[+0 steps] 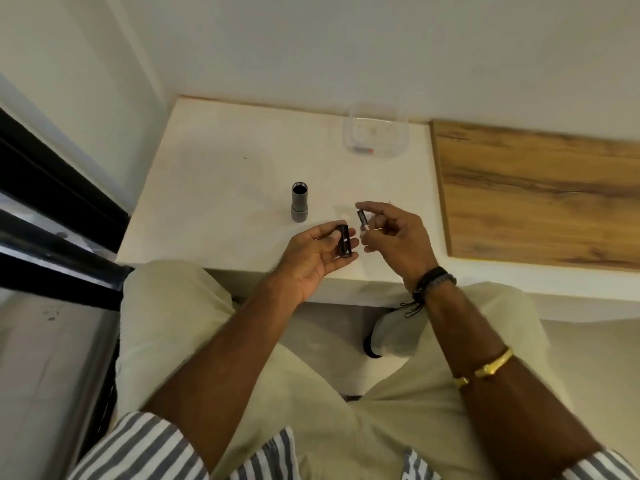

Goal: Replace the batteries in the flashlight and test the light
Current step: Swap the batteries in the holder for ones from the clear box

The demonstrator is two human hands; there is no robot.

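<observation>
I look down on a pale surface [221,161] pushed into a corner, with a wood-grain board [540,195] lying along its right side. Near the back edge stands a clear plastic tub [377,136] with something small and reddish in it — spare batteries, I would guess, though it is too faint to tell.

The flashlight body [299,201] stands upright on the surface, its open end up, well apart from both hands and a little left of them. So the barrel is already opened and its insides are out.

My left hand [311,261] is palm up and half open, fingers loosely curled, cradling the black battery holder [345,244] across the fingertips. My right hand [398,237] is just beside it, pinching one battery [363,221] between thumb and forefinger, the other fingers folded in. The battery is close to the holder but not touching it. I cannot tell whether it is going in or has just come out, nor whether the holder's slots are filled.

I judge this the swapping step, roughly midway. The next move calls for matching the battery's ends to the slot's markings and pressing it in against the spring while the left hand steadies the holder — then the holder goes into the barrel, the cap on, and the light is tried.
</observation>
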